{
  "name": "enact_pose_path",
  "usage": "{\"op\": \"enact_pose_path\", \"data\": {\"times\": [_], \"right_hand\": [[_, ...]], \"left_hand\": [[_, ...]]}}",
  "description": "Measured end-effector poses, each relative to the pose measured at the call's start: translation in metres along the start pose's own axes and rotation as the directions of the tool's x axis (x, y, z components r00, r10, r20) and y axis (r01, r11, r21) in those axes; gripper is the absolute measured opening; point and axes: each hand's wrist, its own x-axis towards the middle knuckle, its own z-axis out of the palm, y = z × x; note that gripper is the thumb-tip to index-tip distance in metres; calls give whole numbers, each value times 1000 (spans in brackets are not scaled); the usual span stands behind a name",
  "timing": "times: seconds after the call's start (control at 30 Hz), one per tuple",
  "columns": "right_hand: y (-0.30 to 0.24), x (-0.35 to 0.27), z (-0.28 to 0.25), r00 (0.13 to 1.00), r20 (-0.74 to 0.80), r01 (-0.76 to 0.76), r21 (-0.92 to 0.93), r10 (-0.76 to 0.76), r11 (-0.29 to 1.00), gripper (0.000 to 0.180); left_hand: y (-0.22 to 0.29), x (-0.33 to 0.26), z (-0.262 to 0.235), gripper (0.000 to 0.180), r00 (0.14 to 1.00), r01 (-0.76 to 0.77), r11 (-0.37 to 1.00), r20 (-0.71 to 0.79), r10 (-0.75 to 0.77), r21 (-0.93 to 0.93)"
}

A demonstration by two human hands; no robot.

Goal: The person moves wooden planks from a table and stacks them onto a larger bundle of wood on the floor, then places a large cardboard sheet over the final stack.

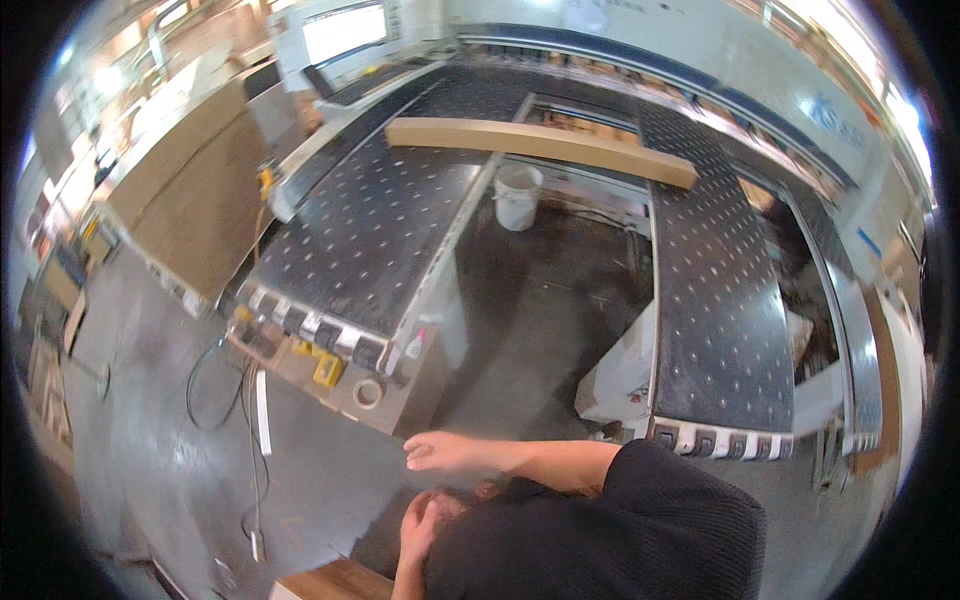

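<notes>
Head view, one frame.

Right hand [440, 452] sits at about 6 o'clock, low centre. Its forearm runs in from the right out of a black sleeve [640, 520]. Fingers are loosely spread and point toward 9 o'clock. They hold nothing and touch nothing; bare grey floor [150, 470] lies under them.

Left hand [418, 525] is just below the right one, at 6 o'clock near the bottom edge. Its fingers look loosely curled. Cannot tell if they grip anything, since the black sleeve hides part of the hand.

Nearest thing to the left hand is a wooden board corner [335, 582], at 7 o'clock on the bottom edge, just beside the wrist. Contact is not visible.

Straight up from the hands, at about 11 o'clock, is the front of a perforated black worktop [370, 230]. A roll of tape [367, 392] and a yellow tool [328, 369] lie on its front ledge, near the right hand but apart from it.

A second perforated worktop [715, 300] runs from 1 toward 4 o'clock.

A long pale wooden plank [540, 145] lies at 12 o'clock, bridging both worktops, well apart from the hands.

A white bucket [517, 195] stands on the floor in the gap between the worktops, just below the plank.

Cables [215, 395] trail on the floor at 8 o'clock.
</notes>
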Motion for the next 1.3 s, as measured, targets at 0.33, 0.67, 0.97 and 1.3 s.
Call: {"op": "enact_pose_path", "data": {"times": [0.33, 0.67, 0.97, 1.3], "right_hand": [[-24, -99, -226, 728, -660, 92, -175, -186, 980, 48], [-153, -99, -578, 439, -821, -181, -480, -366, 859, 63], [-205, -3, -858, 468, -798, -627, -602, -380, 494, 72], [-218, 10, -861, 889, -456, -278, -457, 46, 845, 66]], "left_hand": [[111, 139, 77, 54, 853, -26, 974, 512, -97, 226], [188, 296, 193, 53, 835, -26, 979, 542, -90, 202], [258, 408, 333, 55, 756, -204, 922, 652, -66, 329], [260, 399, 327, 67, 975, -58, 982, 223, 17, 178]]}}
